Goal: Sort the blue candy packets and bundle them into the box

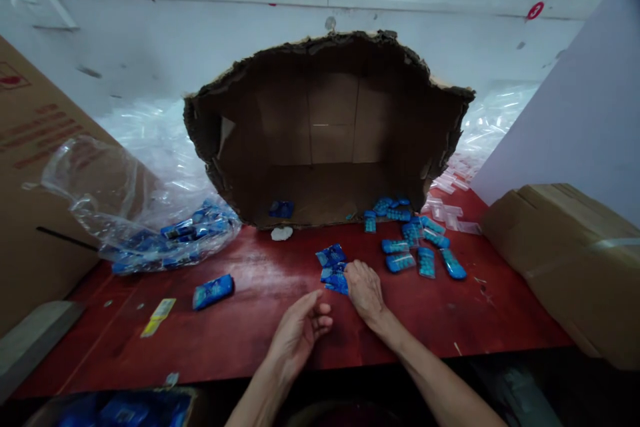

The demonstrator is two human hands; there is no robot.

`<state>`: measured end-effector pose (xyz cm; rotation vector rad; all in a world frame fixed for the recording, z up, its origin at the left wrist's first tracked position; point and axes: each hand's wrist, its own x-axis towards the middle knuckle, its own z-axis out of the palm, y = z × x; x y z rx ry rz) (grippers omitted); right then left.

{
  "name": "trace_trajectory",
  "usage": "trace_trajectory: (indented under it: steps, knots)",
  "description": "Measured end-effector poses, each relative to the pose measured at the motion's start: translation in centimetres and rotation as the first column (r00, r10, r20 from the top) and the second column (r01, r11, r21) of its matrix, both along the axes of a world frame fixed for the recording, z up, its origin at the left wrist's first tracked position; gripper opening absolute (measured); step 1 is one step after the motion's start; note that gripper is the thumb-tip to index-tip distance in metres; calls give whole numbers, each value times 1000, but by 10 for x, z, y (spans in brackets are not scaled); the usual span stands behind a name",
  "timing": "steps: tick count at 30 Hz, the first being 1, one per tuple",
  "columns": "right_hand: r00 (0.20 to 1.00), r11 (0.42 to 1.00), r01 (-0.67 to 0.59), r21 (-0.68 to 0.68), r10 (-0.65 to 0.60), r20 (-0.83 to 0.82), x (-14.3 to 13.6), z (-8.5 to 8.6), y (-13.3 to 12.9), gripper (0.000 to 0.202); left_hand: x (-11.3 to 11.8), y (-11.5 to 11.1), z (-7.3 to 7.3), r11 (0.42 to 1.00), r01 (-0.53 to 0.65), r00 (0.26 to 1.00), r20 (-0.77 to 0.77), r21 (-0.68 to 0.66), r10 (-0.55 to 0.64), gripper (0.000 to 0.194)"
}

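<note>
My right hand point(365, 287) is at the right edge of a small group of flat blue printed packets point(331, 273) on the red table. Its fingers are bent down and closed on the edge of one packet; the fingertips are partly hidden. To the left and nearer me, my left hand point(304, 321) hovers palm inward, fingers loosely curved and apart, holding nothing. Right of my hands lie several clear containers with blue pieces inside point(426, 261). A filled blue packet point(213, 291) lies by itself on the left.
A cardboard box with a torn opening point(330, 193) faces me at the back. Left of it sits a clear plastic bag point(135, 213) of blue packets. Clear plastic pieces point(453, 213) lie back right, beside a closed carton point(565, 260). A box of blue packets point(193, 407) stands below the front edge.
</note>
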<state>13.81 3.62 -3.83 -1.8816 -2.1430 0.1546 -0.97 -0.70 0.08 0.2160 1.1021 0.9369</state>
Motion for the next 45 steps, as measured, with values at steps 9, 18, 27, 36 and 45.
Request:
trace_trajectory:
  steps: [9, 18, 27, 36, 45]
  knots:
    - [985, 994, -61, 94, 76, -155, 3, 31, -23, 22, 29, 17, -11, 997, 52, 998, -41, 59, -50, 26]
    - [492, 962, -108, -249, -166, -855, 1, 7, -11, 16, 37, 20, -17, 971, 19, 978, -204, 237, 31, 23]
    - [552, 973, 77, -218, -224, -803, -4, 13, -20, 20, 56, 25, -16, 979, -47, 981, -178, 198, 83, 20]
    - [657, 982, -56, -179, -98, -747, 23, 35, -22, 26, 48, 23, -1, 975, 167, 986, -40, 147, -162, 19]
    - [794, 797, 553, -245, -592, -135, 136, 35, 11, 43, 36, 14, -4, 991, 125, 990, 66, -36, -123, 22]
